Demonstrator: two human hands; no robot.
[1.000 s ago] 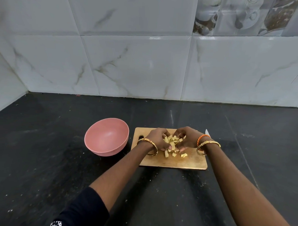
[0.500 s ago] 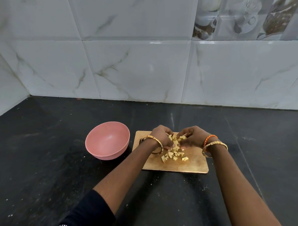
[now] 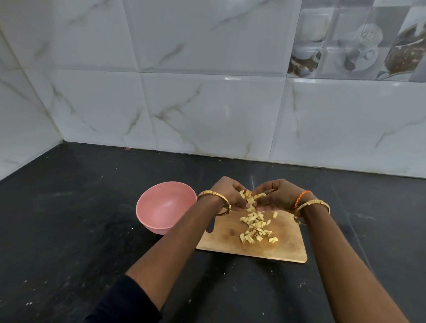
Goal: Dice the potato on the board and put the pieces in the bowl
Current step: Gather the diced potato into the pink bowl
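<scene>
Potato, pale yellow, diced small: most pieces (image 3: 254, 225) lie in a loose scatter down the middle of the rectangular light wooden cutting board (image 3: 286, 246), w/ a few strays toward the near edge. A smaller clump is lifted off the board, cupped btwn both hands above its far end.

Left hand (image 3: 226, 194), fingers curled inward, grasps the clump from the left side; gold bangle (image 3: 214, 197) on that wrist. Right hand (image 3: 276, 196) likewise curled, fingers closing on the same clump from the right; fingertips of the two hands nearly meet over the pieces. Right wrist has an orange thread band (image 3: 301, 197) plus a gold bangle (image 3: 313, 204) just below it. Left forearm crosses over the board's left edge, hiding part of it; dark sleeve (image 3: 122, 303) shows at the elbow, bottom of frame.

Round pink plastic bowl (image 3: 165, 206) sits just left of the board, on the black stone tabletop (image 3: 60, 228); no potato visible inside it. Bowl rim is close to the left forearm; can't tell if touching.

Tabletop is speckled w/ pale crumbs or flecks, esp. near left corner. Behind: white marble-look wall tiles (image 3: 209, 113) w/ grey veining; upper right tiles carry a printed cups-and-jars picture (image 3: 356, 45), blurred.
</scene>
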